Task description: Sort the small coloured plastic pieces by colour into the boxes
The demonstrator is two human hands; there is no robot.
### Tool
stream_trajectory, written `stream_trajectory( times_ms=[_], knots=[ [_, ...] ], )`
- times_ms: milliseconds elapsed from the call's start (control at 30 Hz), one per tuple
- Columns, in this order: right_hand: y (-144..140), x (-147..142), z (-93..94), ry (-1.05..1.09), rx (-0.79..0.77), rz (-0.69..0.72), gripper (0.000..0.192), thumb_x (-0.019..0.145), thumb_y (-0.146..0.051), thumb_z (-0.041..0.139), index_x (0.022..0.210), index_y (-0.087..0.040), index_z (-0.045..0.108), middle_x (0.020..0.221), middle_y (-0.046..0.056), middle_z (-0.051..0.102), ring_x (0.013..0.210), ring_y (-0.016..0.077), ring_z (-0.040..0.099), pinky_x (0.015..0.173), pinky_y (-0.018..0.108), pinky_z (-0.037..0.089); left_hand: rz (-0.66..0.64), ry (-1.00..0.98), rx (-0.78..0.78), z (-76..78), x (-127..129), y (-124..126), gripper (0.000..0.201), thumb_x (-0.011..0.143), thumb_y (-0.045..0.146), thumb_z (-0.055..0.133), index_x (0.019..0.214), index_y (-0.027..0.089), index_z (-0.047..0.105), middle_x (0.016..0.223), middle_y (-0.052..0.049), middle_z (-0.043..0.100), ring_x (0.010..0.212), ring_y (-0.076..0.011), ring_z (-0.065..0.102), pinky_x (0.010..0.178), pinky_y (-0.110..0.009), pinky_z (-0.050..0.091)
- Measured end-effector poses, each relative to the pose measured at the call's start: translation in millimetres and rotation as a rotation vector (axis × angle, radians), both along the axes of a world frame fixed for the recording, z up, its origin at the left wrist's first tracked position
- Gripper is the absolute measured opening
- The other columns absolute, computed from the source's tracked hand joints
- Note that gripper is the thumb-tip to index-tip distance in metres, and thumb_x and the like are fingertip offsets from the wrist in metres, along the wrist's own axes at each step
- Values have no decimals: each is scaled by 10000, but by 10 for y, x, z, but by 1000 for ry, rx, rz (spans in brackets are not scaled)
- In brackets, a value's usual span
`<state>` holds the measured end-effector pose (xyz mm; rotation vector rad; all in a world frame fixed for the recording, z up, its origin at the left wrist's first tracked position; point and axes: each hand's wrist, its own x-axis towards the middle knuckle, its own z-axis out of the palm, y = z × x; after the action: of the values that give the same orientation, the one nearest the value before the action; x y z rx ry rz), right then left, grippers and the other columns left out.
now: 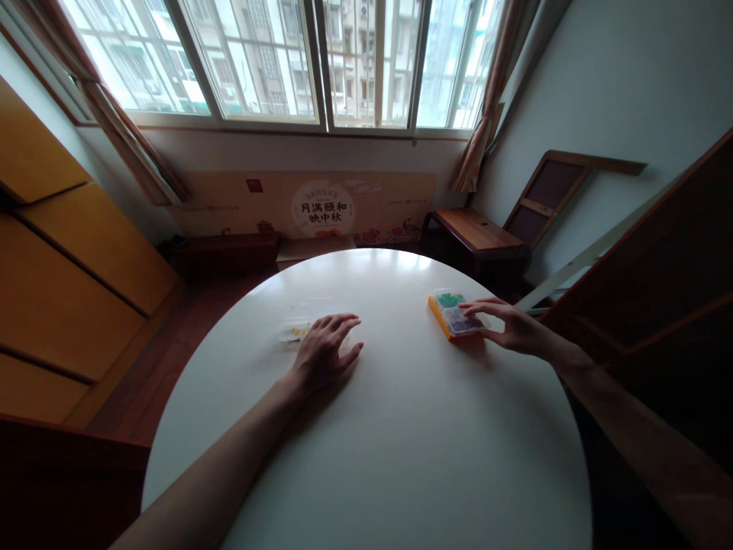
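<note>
My left hand (327, 344) lies palm down over the white table, fingers spread, holding nothing that I can see. It partly covers a clear plastic case (291, 333) with small yellow pieces in it. Toward the right of the table, my right hand (509, 327) reaches over a divided clear box (442, 312) with an orange side. Its fingertips touch the top of the box, with the thumb apart from them near the box's right edge. Green pieces (451, 299) fill the far compartment, and dark pieces (465, 324) show in the near one, partly behind my fingers.
The round white table (389, 458) has its curved edge close by my right forearm. Behind it stand a wooden chair (478, 229) at right and a printed cardboard panel (395, 206) beneath the window. Yellow-brown cabinets (69, 290) line the left.
</note>
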<state>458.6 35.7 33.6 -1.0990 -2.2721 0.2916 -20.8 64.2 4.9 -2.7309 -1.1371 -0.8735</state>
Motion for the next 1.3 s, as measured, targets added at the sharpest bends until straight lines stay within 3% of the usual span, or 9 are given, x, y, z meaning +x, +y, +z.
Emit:
stream_trajectory(
  times_ms=[267, 433, 633, 767, 867, 1100, 1300],
  knots=[
    [44, -23, -39, 6, 34, 0, 312, 988, -281, 742, 1299, -294, 761, 1442, 80, 752, 1378, 314, 698, 1205, 570, 567, 6, 6, 2, -24, -18, 10, 387, 1033, 378, 682, 1400, 255, 673, 1440, -100, 715, 1286, -311, 680, 1118, -500, 530],
    [-22, -189, 57, -36, 127, -27, 364, 950, -279, 787, 1311, -291, 743, 1494, 92, 715, 1376, 328, 693, 1190, 570, 569, 18, -20, 41, 21, -14, -9, 367, 1027, 355, 685, 1380, 254, 679, 1405, -91, 734, 1231, -301, 701, 1095, -485, 535],
    [-104, -947, 51, -43, 209, 88, 323, 999, -226, 715, 1315, -290, 691, 1514, 86, 697, 1395, 324, 668, 1189, 574, 556, 140, -120, 156, 128, -132, 38, 573, 1012, 395, 715, 1540, 261, 537, 1493, -119, 678, 1317, -335, 660, 1147, -493, 500],
    [-53, -1561, -112, -52, 92, 160, 520, 1010, -300, 736, 1503, -276, 574, 1583, 129, 633, 1430, 338, 640, 1196, 586, 551, 191, -115, 155, 192, -289, 83, 855, 934, 478, 810, 1644, 261, 385, 1623, -168, 561, 1459, -402, 559, 1224, -564, 440],
    [70, -1893, -208, -47, 77, 130, 642, 987, -332, 763, 1574, -256, 512, 1606, 165, 604, 1448, 375, 617, 1212, 630, 524, 194, -98, 138, 201, -381, 117, 934, 890, 527, 848, 1650, 263, 375, 1660, -180, 521, 1500, -430, 519, 1260, -606, 405],
    [372, -2212, -400, 76, 5, 69, 900, 933, -427, 830, 1681, -213, 378, 1606, 225, 574, 1464, 398, 598, 1230, 618, 510, 198, -32, 154, 171, -443, 180, 832, 878, 548, 851, 1560, 208, 516, 1477, -178, 668, 1395, -420, 591, 1249, -594, 418],
    [343, -2255, -443, 103, 15, 85, 901, 938, -383, 811, 1703, -235, 358, 1644, 202, 549, 1490, 376, 576, 1249, 604, 490, 116, 40, 124, 162, -330, 95, 343, 989, 444, 758, 1266, 243, 745, 1250, -109, 783, 1113, -337, 718, 1039, -513, 550]
  ],
)
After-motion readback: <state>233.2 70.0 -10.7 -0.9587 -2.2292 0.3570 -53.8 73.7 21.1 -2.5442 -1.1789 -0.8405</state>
